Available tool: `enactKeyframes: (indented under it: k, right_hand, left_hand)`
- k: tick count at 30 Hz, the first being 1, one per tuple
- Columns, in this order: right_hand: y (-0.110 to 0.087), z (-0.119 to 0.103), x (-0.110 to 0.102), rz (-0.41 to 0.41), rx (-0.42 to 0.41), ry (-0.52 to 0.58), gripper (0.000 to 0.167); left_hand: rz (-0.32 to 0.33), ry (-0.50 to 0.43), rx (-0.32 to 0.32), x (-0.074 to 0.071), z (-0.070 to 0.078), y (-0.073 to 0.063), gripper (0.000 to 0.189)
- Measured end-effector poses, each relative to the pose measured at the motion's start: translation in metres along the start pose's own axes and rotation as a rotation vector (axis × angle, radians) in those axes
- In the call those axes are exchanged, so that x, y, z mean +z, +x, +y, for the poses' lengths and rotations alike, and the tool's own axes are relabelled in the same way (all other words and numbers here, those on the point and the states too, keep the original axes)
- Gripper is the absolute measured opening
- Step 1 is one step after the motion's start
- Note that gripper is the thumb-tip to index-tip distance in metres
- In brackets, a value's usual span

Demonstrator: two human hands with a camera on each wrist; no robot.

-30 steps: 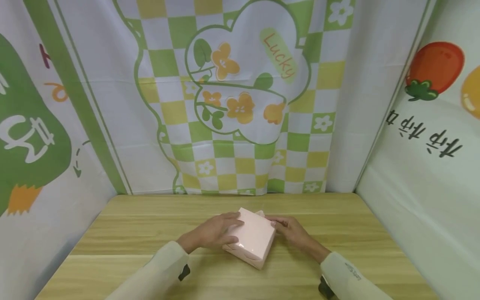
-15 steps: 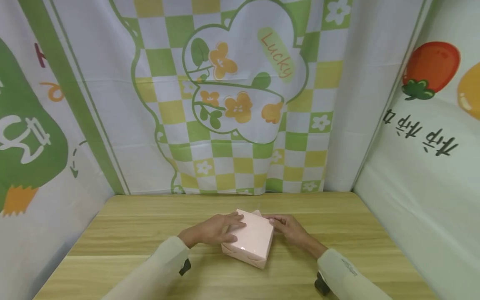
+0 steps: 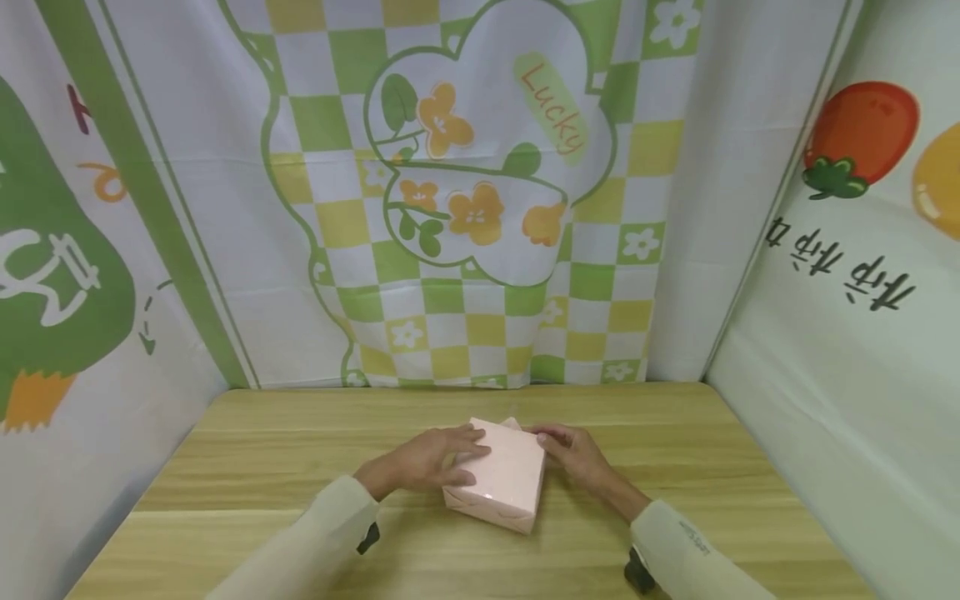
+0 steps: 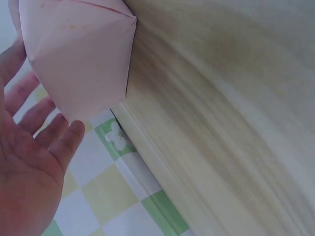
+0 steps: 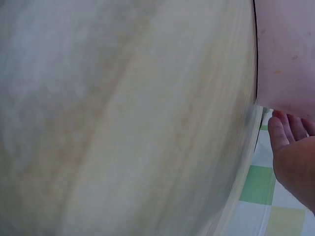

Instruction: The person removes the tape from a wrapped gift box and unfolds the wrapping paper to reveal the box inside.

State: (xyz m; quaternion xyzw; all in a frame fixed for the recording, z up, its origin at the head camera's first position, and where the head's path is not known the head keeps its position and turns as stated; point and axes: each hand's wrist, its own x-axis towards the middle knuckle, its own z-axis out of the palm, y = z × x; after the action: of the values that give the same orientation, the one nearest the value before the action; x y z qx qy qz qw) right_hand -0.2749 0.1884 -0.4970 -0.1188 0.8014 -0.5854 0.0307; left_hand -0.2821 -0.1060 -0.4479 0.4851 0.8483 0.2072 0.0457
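A box wrapped in pale pink paper (image 3: 504, 475) sits at an angle on the table, its folded end toward the front. A small paper flap (image 3: 512, 423) sticks up behind its far edge. My left hand (image 3: 423, 460) rests on the box's left side and top, fingers spread; in the left wrist view its fingers lie fairly straight along the paper. At the far right corner my right hand (image 3: 577, 457) has its thumb on top and its fingers behind the box, partly hidden, pinching the edge. In the right wrist view those fingers meet the box's pink end (image 5: 288, 59).
The wooden table (image 3: 300, 442) spreads out around the box. A checked green and yellow cloth (image 3: 480, 333) hangs along its back edge. Printed white cloth walls (image 3: 840, 400) close off both sides.
The box has turned slightly and its front corner has shifted a little. My right hand has edged slightly left at the far corner. The left hand stays nearly in place.
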Motion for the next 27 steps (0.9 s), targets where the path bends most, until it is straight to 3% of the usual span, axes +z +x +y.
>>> enactKeyframes:
  k: [8,16,21,27]
  right_hand:
    - [-0.002,-0.005,-0.001,0.112,0.010,-0.073,0.042]
    - [-0.003,-0.011,-0.004,0.143,-0.025,-0.103,0.037]
    - [-0.008,-0.017,-0.002,0.122,-0.127,-0.164,0.032]
    - [-0.009,-0.016,-0.002,0.086,-0.338,-0.388,0.028]
  left_hand:
    - [0.055,0.056,-0.064,0.006,0.008,0.000,0.048]
    - [0.075,0.098,-0.084,0.008,0.016,0.001,0.047]
    - [0.087,0.153,-0.116,0.011,0.020,0.002,0.047]
    - [0.117,0.210,-0.155,0.015,0.028,0.004,0.046]
